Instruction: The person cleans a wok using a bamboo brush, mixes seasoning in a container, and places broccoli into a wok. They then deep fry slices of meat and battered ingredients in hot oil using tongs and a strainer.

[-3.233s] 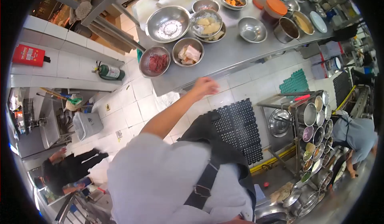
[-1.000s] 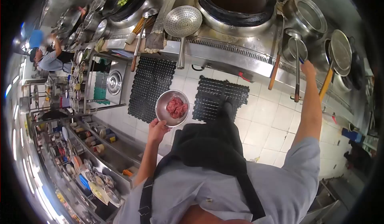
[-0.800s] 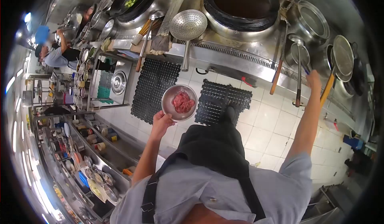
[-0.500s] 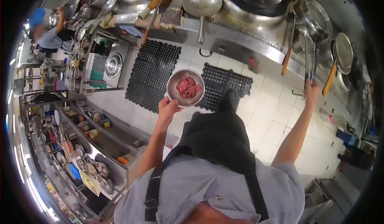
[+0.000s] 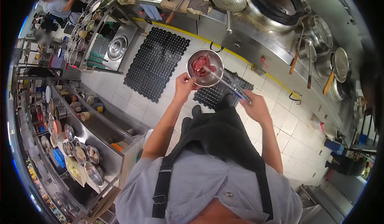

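The metal bowl is held by its rim in the left hand, above the floor. Long tongs are held in the right hand, over the bowl's right edge. A big black mat is seen left of the bowl; a smaller mat is partly hidden by it. Red meat is piled inside the bowl, under the tongs' tips.

Black mats on tiled floor
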Action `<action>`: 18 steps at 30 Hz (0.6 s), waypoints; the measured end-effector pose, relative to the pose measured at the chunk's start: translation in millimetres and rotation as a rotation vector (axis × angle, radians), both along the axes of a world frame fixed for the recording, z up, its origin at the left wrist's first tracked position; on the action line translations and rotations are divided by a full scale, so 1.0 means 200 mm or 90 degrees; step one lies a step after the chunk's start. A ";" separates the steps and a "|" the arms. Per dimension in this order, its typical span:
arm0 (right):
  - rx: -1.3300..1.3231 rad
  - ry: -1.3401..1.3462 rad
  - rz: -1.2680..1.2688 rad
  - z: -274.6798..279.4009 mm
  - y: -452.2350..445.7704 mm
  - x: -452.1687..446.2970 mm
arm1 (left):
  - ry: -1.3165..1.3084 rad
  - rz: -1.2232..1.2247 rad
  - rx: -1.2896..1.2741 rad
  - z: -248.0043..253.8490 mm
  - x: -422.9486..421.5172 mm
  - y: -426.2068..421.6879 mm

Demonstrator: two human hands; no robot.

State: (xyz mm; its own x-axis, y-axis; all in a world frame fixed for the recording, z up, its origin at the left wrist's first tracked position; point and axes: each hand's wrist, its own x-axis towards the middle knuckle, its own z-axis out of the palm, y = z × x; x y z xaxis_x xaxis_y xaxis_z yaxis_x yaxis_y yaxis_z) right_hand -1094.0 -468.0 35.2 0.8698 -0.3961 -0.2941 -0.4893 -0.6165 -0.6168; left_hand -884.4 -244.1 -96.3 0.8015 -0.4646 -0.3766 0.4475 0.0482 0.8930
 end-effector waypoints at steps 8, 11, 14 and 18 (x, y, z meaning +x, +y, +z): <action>-0.113 -0.053 -0.076 0.11 -0.34 0.03 | -0.065 -0.033 -0.015 0.15 0.12 -0.34; -0.132 -0.135 -0.056 0.15 -0.56 0.00 | -0.067 -0.053 -0.010 0.24 0.16 -0.57; -0.133 -0.122 -0.037 0.12 -0.78 0.08 | -0.109 -0.100 -0.023 0.32 0.21 -0.91; -0.143 -0.097 0.030 0.16 -1.09 0.10 | -0.140 -0.058 -0.019 0.43 0.28 -1.35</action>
